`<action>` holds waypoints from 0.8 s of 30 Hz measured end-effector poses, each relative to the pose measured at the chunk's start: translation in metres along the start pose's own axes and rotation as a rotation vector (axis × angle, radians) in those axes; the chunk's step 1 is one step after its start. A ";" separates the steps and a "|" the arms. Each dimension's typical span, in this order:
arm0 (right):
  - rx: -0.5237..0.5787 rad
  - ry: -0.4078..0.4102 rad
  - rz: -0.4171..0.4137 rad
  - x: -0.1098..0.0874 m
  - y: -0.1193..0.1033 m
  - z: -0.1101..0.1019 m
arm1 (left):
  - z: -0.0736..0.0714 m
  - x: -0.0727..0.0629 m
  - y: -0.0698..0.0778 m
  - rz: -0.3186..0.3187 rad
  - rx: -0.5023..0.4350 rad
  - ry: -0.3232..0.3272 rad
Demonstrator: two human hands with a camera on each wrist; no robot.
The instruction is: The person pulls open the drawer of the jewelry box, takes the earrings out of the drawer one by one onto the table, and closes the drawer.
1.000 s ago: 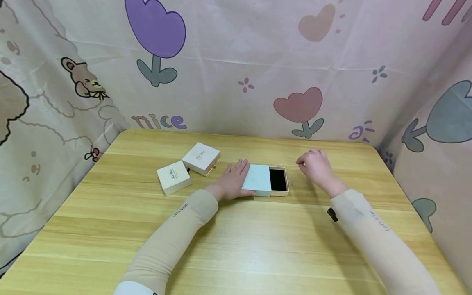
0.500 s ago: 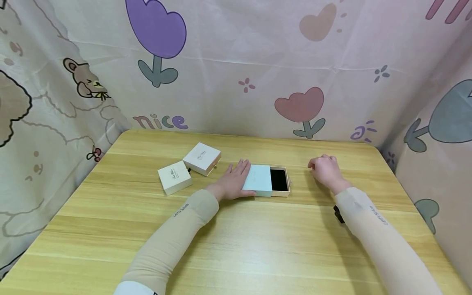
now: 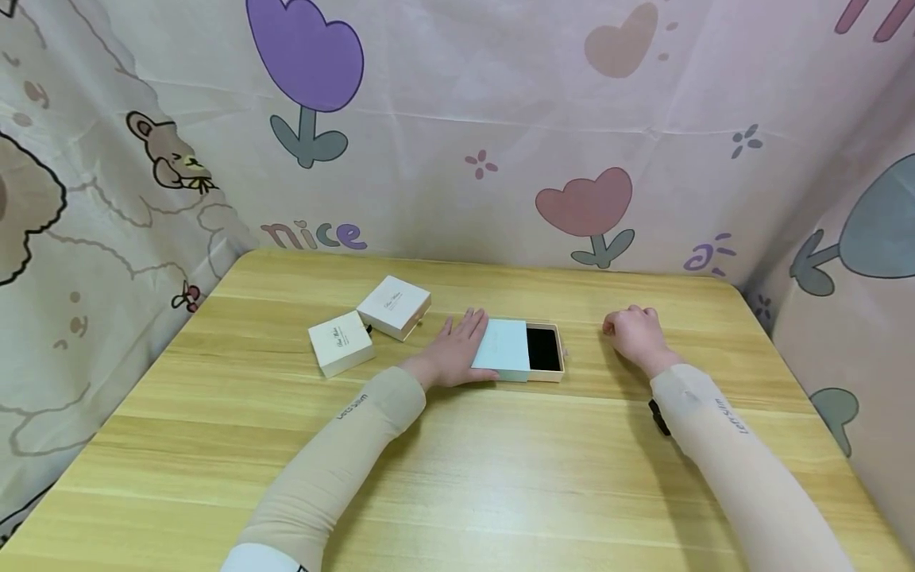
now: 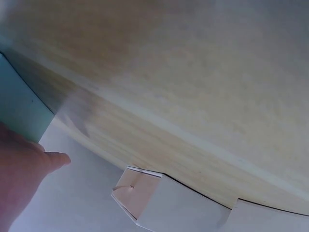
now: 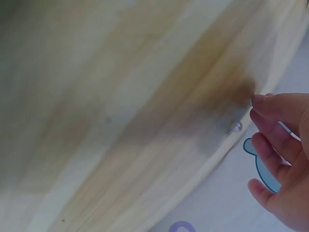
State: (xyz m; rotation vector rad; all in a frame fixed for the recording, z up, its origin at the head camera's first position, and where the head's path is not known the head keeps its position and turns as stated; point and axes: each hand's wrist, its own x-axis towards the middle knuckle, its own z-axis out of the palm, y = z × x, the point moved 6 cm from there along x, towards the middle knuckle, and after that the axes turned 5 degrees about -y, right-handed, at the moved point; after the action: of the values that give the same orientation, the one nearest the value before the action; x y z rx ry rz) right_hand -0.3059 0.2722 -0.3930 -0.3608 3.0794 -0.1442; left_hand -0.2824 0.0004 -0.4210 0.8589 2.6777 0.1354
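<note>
Your left hand (image 3: 452,353) rests, fingers straight, on the smooth pale-blue box (image 3: 504,346); its black-lined tray (image 3: 546,377) projects over the wood-grain table (image 3: 500,461). Your right hand (image 3: 638,338) has curled fingers; whether they pinch anything cannot be told. Only the right-wrist view shows the round, glossy pearl (image 5: 237,127) near them.

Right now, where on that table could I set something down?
The widest bare patch of table lies between the sleeves, in front of the blue box. Another is left of the two white boxes. Crowded: from those boxes through the left hand to the open drawer. A pearl-like bead shows by the right hand.
</note>
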 end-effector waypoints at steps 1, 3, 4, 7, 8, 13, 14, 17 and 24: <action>0.002 -0.002 0.002 0.000 0.000 0.000 | 0.000 0.000 0.000 -0.001 0.001 -0.002; 0.005 -0.007 0.003 0.000 0.001 0.000 | 0.000 0.000 0.000 -0.003 0.006 -0.003; 0.007 -0.010 0.003 0.000 0.001 0.000 | 0.000 0.000 0.000 -0.003 0.008 -0.001; 0.010 -0.021 0.005 0.000 0.002 0.002 | 0.000 0.000 0.000 -0.001 0.014 0.002; 0.011 -0.023 0.006 0.000 0.002 0.002 | 0.000 0.000 0.000 -0.001 0.014 0.000; 0.018 -0.027 0.014 -0.002 0.003 -0.001 | 0.001 0.000 0.000 -0.002 0.004 -0.007; 0.024 -0.024 0.019 -0.002 0.004 -0.002 | 0.001 0.000 0.000 -0.003 0.001 -0.008; 0.058 -0.011 0.036 -0.002 0.005 -0.009 | 0.000 0.000 0.000 -0.004 -0.005 -0.005; 0.158 -0.034 0.038 -0.001 -0.006 -0.027 | 0.000 0.001 -0.001 0.002 0.012 0.002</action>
State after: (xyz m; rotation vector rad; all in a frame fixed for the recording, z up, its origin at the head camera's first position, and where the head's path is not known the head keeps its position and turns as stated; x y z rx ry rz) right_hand -0.3049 0.2694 -0.3657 -0.2942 3.0125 -0.3732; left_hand -0.2829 0.0002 -0.4217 0.8655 2.6828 0.1206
